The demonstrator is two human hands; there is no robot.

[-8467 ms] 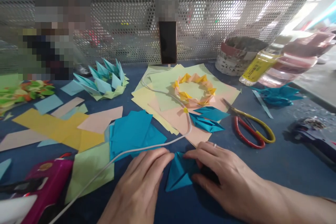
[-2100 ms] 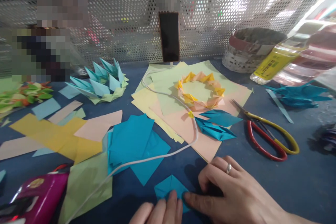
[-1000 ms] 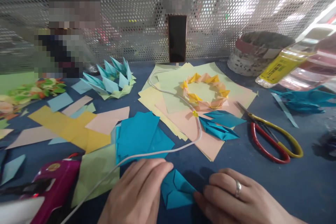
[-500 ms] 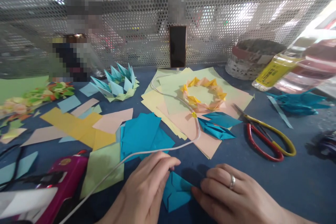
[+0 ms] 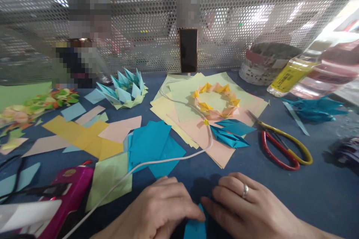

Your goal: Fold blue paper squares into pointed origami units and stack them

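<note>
My left hand [image 5: 158, 209] and my right hand [image 5: 246, 209] meet at the bottom edge of the view, fingertips pressed down on a small folded blue paper piece [image 5: 195, 227]. Only a sliver of that paper shows between them. My right hand wears a ring. Just beyond my hands lie a pile of blue paper squares [image 5: 153, 143] and a white cable [image 5: 168, 161]. Two finished blue folded pieces [image 5: 231, 134] rest on pink and yellow sheets.
A yellow-pink paper ring [image 5: 215, 99] sits on stacked sheets. Red and yellow scissors [image 5: 280, 145] lie at right, a pink glue gun [image 5: 67, 190] at lower left. A blue-green paper crown [image 5: 123, 89], a bottle [image 5: 288, 73], a woven pot [image 5: 263, 61] and a mesh wall [image 5: 157, 15] stand behind.
My hands have drawn toward the bottom edge and closed over the blue piece, which showed more fully half a second ago. The view has barely shifted.
</note>
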